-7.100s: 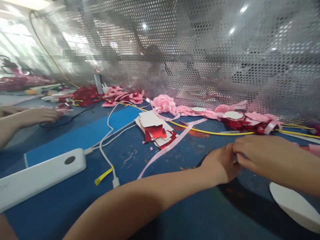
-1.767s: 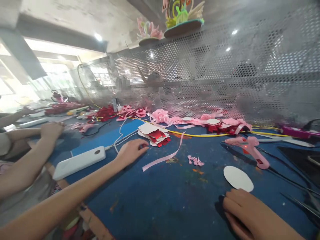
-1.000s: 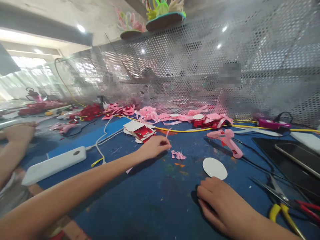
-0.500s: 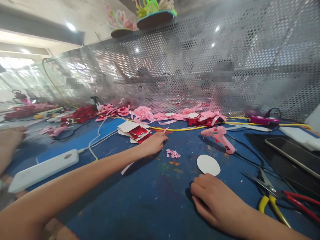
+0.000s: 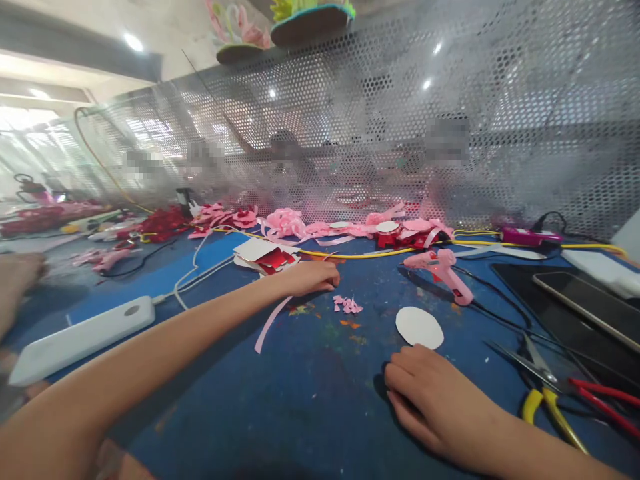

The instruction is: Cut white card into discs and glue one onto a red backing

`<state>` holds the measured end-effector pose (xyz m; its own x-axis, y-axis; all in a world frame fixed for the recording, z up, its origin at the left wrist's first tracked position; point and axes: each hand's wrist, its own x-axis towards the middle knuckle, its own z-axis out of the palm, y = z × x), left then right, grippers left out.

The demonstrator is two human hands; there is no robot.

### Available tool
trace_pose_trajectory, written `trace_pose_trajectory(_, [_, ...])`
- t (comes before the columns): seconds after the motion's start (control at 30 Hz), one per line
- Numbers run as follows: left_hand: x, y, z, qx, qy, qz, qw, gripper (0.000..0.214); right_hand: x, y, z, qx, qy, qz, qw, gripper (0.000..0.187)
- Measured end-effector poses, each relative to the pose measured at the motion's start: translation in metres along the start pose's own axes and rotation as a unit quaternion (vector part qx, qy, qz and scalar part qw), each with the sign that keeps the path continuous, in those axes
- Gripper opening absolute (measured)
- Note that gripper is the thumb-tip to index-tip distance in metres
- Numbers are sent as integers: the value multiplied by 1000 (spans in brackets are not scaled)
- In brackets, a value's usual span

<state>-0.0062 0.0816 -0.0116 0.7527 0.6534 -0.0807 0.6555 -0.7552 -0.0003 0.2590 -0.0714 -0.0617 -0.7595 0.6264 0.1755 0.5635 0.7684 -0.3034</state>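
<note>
My left hand (image 5: 316, 277) reaches out across the blue table with its fingers closed on a narrow pink ribbon (image 5: 271, 325). One end of the ribbon trails on the table below my wrist. Just right of these fingers lies a small heap of cut pink ribbon bits (image 5: 347, 305). My right hand (image 5: 430, 393) rests on the table, fingers curled in a loose fist, with nothing seen in it. A white paper disc (image 5: 419, 327) lies right above its knuckles. Behind my left hand sits a stack of white and red card pieces (image 5: 265, 255).
A pink glue gun (image 5: 443, 272) stands at the right. Scissors (image 5: 530, 367) and yellow-handled pliers (image 5: 553, 413) lie beside my right forearm, near a phone (image 5: 585, 310). Pink ribbon loops (image 5: 285, 225) line the perforated metal screen (image 5: 350, 133). A white power bank (image 5: 85, 340) lies left.
My left hand has shifted slightly right, and more of the pink ribbon's tail shows below my wrist. My right hand stays in place. The view has tilted a little.
</note>
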Motion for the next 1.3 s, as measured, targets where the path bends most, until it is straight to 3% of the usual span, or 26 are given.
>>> trace_pose_trajectory(0.23, [5, -4, -3, 60, -17, 64, 996, 12, 0, -1, -1, -9, -6, 5, 1000, 11])
trace_pose_trajectory(0.5, [7, 6, 1, 142, -19, 55, 988, 12, 0, 0, -2, -26, 8, -9, 1000, 11])
trace_pose_trajectory(0.67, [6, 10, 1, 177, -15, 53, 983, 18, -2, -6, 2, -128, 76, -43, 988, 12])
trace_pose_trajectory(0.77, [8, 4, 3, 192, -8, 63, 979, 23, -9, -1, -10, -201, 143, -65, 967, 15])
trace_pose_trajectory(0.83, [9, -1, 4, 194, -4, 79, 978, 24, -23, 16, -29, -232, 199, -6, 952, 16])
trace_pose_trajectory(0.9, [10, -4, 4, 173, -1, 77, 982, 25, -46, 48, -52, -289, 238, 119, 920, 16])
trace_pose_trajectory(1.0, [10, -3, 1, 96, -9, 22, 995, 27, -92, 109, -82, -351, 223, 369, 831, 35])
trace_pose_trajectory(1.07, [9, -1, -2, 51, -21, -9, 998, 28, -120, 144, -90, -331, 173, 499, 782, 55])
trace_pose_trajectory(1.1, [9, 0, -3, 35, -26, -19, 999, 27, -129, 158, -91, -297, 144, 545, 770, 61])
trace_pose_trajectory(1.17, [9, 0, -3, 8, -28, -30, 999, 27, -139, 173, -90, -244, 91, 581, 771, 61])
trace_pose_trajectory(1.3, [4, -5, 9, -57, 17, -29, 998, 27, -126, 169, -97, -242, 75, 585, 770, 64])
